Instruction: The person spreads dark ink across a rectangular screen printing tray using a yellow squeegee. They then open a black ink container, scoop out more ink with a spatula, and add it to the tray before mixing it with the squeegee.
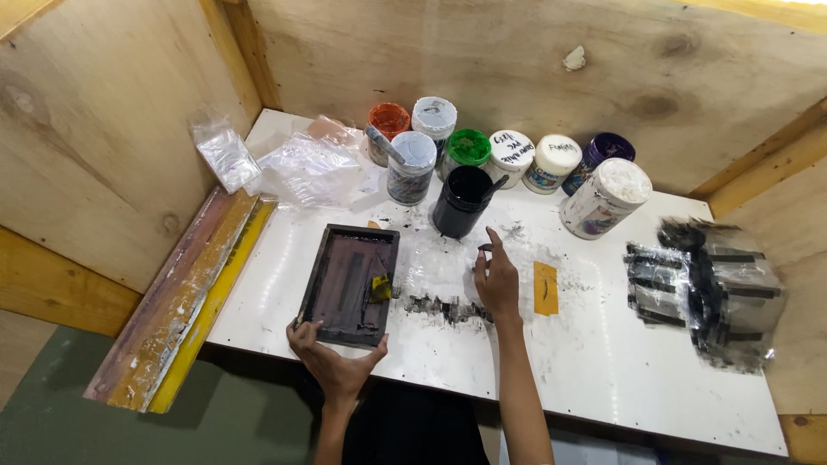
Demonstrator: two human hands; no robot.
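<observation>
At the far left, long wooden-framed screens (177,301) are being leaned against the plywood wall beside the white table (603,362). Clear plastic bags (297,168) are lying at the table's back left corner. The small dark screen-printing frame (349,284) is being held flat on the table near its front edge by the left hand (332,357), whose fingers are clamped over the frame's near rim. A yellow tab (380,287) is sitting at the frame's right side. An open black ink jar (463,201) is standing behind, with a row of lidded paint jars (508,155) beyond it. The right hand (497,280) is being held over an ink-smeared clear sheet (439,275), fingers apart, index finger extended, gripping nothing. A strip of orange tape (545,288) is lying just beside it. At the far right, black-smeared plastic sheets (706,288) are piled.
</observation>
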